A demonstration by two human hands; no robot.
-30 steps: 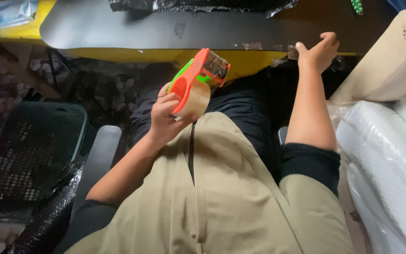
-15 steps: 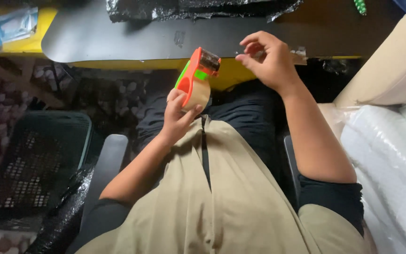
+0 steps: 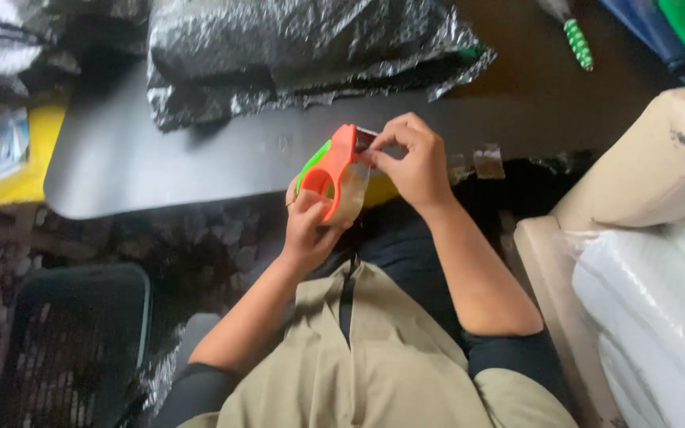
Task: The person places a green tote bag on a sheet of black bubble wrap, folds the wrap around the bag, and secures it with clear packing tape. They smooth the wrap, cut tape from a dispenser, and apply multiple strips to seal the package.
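1. The orange-and-green tape dispenser [image 3: 333, 176] is held in the air just near of the grey worktop [image 3: 160, 158], above the person's lap.
2. Its long axis runs from near-left to far-right, the cutter end pointing far-right and slightly up.
3. The left hand [image 3: 308, 226] wraps the handle from below, fingers curled tight round it.
4. The right hand [image 3: 412, 162] pinches at the cutter end, thumb and forefinger pressed together on the tape's tip.
5. A dark mesh basket [image 3: 65, 341] stands near-left on the floor; its contents cannot be told.
6. A crinkled black plastic bag [image 3: 295, 47] lies on the far worktop.
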